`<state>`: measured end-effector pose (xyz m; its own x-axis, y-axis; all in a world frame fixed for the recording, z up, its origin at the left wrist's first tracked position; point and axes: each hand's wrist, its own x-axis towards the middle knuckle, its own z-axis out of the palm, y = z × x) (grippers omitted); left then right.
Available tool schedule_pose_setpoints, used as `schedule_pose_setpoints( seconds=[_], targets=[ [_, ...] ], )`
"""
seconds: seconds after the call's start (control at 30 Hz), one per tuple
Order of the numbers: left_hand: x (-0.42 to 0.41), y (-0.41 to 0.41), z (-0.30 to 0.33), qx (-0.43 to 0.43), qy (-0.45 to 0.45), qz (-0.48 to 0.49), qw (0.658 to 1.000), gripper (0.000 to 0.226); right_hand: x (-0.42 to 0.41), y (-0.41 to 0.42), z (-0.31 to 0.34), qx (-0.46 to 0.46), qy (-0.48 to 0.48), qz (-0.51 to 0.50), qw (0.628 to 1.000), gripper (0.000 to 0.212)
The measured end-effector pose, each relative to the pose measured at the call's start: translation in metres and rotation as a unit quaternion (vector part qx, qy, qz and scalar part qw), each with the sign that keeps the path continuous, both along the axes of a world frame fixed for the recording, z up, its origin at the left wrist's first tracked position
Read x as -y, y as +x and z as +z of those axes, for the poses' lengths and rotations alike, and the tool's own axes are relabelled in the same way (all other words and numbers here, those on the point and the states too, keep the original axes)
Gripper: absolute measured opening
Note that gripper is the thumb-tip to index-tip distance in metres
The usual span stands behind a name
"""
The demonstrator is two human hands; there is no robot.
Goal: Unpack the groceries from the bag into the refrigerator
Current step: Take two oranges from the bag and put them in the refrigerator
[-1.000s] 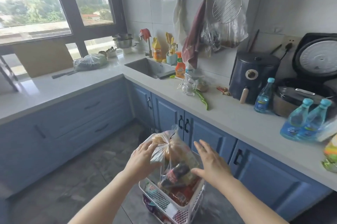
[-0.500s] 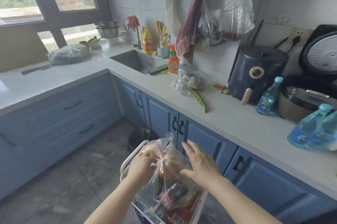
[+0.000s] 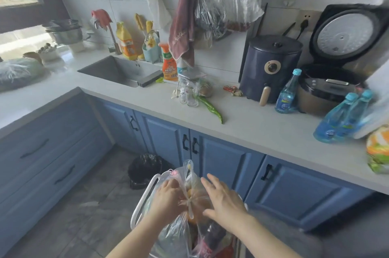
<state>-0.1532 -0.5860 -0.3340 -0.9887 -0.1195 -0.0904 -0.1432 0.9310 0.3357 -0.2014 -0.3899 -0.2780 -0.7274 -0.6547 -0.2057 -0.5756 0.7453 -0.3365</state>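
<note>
A clear plastic grocery bag (image 3: 190, 180) stands in a white basket (image 3: 143, 201) at the bottom centre, in front of the blue cabinets. Orange fruit (image 3: 194, 196) and a dark cola bottle (image 3: 212, 234) show through the plastic. My left hand (image 3: 166, 196) grips the gathered plastic at the bag's knot. My right hand (image 3: 223, 196) lies on the bag's right side with its fingers spread and straight. No refrigerator is in view.
Along the grey counter (image 3: 242, 131) lie a green pepper (image 3: 210, 107), blue bottles (image 3: 341, 119) and small glass jars (image 3: 189, 98), with an air fryer (image 3: 269, 68), a rice cooker (image 3: 336, 68) and a sink (image 3: 120, 70) behind. A black bin (image 3: 145, 169) sits on the floor.
The view has moved closer to the counter. My left hand has closed round the bag's neck, and my right hand has come down onto the bag's side.
</note>
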Motion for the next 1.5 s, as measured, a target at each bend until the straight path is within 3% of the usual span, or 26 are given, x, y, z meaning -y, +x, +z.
schedule_pose_setpoints(
  seconds=[0.27,0.33,0.43,0.57,0.9,1.03,1.17,1.27,1.43,1.5],
  targets=[
    [-0.008,-0.005,-0.003,-0.027,-0.074,-0.048,0.996,0.019,0.031,0.019,-0.029,0.009,-0.009,-0.026,1.0,0.077],
    [-0.01,-0.008,-0.001,-0.015,-0.107,-0.056,0.993,0.023,0.036,0.023,-0.032,0.011,-0.008,-0.036,0.999,0.073],
    [-0.012,-0.01,0.009,0.004,-0.115,-0.064,0.991,0.022,0.039,0.027,-0.03,0.011,-0.025,-0.06,0.998,0.053],
    [-0.009,-0.016,0.025,0.0,-0.028,-0.02,0.999,0.008,0.04,0.029,-0.026,0.044,-0.02,-0.062,0.997,0.047],
    [0.008,-0.028,0.018,0.074,0.095,-0.008,0.993,0.017,0.047,0.021,-0.044,0.067,0.004,-0.101,0.993,0.048],
    [0.016,-0.023,0.018,0.143,0.027,-0.093,0.985,0.033,0.047,0.016,-0.05,0.057,0.001,-0.112,0.992,0.044],
    [0.025,-0.02,0.018,0.109,-0.066,-0.135,0.983,0.029,0.049,0.019,-0.056,0.027,-0.018,-0.112,0.993,0.042],
    [0.041,-0.022,0.022,0.101,-0.068,-0.15,0.981,0.028,0.05,0.019,-0.055,-0.002,-0.034,-0.096,0.995,0.03],
    [0.091,-0.018,0.031,0.067,-0.192,-0.179,0.963,0.062,0.048,0.018,-0.044,-0.038,-0.025,-0.081,0.996,0.014],
    [0.113,-0.006,0.027,0.088,-0.177,-0.172,0.965,0.073,0.042,0.015,-0.044,-0.016,-0.022,-0.093,0.995,0.015]
  ],
)
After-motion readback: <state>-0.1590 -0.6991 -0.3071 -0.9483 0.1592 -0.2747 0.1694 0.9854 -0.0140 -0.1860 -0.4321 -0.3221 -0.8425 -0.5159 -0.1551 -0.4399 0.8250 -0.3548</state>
